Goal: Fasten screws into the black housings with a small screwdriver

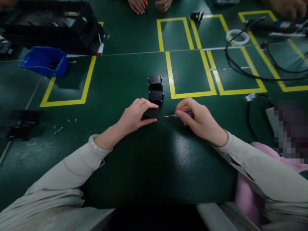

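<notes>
My left hand [136,116] grips a small black block [149,113] lying on the green table [154,160]. My right hand [196,118] holds a thin screwdriver [174,115] with a purple handle, its metal shaft pointing left with the tip at the block's right side. Two more black blocks [155,90] stand in a row just behind the held one, touching each other.
Several small screws [61,125] lie loose at the left. A blue bin [44,61] and black trays [55,25] sit at the back left. Yellow tape rectangles [190,72] mark the table. Black cables [243,69] and a white tape ring [237,37] lie right. Another person's hands [149,4] rest at the far edge.
</notes>
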`<state>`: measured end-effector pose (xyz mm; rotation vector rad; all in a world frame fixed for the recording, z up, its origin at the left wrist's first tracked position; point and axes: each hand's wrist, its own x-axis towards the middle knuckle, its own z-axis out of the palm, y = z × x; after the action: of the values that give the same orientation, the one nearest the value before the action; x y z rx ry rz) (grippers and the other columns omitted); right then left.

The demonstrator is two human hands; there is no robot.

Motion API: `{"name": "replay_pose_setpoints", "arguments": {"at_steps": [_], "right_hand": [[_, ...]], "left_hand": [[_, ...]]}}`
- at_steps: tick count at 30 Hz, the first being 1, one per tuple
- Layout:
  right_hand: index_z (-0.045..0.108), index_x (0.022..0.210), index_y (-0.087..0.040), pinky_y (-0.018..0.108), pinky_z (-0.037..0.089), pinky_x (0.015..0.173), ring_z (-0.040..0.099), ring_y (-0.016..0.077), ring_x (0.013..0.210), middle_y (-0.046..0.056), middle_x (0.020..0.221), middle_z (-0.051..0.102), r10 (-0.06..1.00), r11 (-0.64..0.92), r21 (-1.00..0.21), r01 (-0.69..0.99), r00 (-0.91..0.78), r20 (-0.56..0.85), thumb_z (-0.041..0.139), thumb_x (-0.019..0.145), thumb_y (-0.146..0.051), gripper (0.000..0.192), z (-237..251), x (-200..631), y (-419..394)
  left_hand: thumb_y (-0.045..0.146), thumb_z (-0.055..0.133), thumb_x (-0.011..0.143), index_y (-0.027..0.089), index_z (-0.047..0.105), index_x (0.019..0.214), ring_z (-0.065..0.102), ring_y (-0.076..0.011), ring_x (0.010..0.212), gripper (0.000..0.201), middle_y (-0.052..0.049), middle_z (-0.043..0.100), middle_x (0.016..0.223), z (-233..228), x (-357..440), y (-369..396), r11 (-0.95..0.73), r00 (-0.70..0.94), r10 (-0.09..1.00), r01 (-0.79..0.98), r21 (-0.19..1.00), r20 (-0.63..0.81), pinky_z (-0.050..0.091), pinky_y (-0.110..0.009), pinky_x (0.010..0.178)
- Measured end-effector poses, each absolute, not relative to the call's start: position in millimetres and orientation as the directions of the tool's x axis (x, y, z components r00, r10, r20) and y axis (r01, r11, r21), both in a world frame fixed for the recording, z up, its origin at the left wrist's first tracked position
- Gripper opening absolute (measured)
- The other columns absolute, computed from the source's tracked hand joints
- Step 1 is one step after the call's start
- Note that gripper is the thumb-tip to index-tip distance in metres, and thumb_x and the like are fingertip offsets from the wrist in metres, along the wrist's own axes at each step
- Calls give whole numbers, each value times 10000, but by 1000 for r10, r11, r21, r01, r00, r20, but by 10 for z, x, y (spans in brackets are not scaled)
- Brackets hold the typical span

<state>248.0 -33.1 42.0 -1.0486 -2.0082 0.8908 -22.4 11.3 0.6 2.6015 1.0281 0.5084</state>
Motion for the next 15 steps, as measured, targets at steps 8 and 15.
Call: {"name": "replay_pose_setpoints", "arguments": {"at_steps": [8, 15], "right_hand": [[463, 1007, -213, 239, 343, 583, 461, 84, 561, -72, 676, 503, 853, 470, -779, 416, -440, 280, 543, 971, -195, 89, 443, 2480, -343], [460, 1053, -201, 241, 365, 612, 469, 85, 587, -63, 706, 504, 850, 485, -771, 412, -430, 305, 528, 950, -142, 138, 445, 2481, -341]], "left_hand": [[461, 642, 946, 211, 566, 1292, 575, -282, 1124, 433, -101, 642, 1196, 7, -217, 109, -689, 676, 708, 600, 406, 203, 483, -422, 932], [453, 645, 948, 202, 563, 1294, 570, -281, 1123, 435, -106, 636, 1197, 14, -215, 106, -696, 679, 704, 601, 393, 208, 490, -416, 918]]}}
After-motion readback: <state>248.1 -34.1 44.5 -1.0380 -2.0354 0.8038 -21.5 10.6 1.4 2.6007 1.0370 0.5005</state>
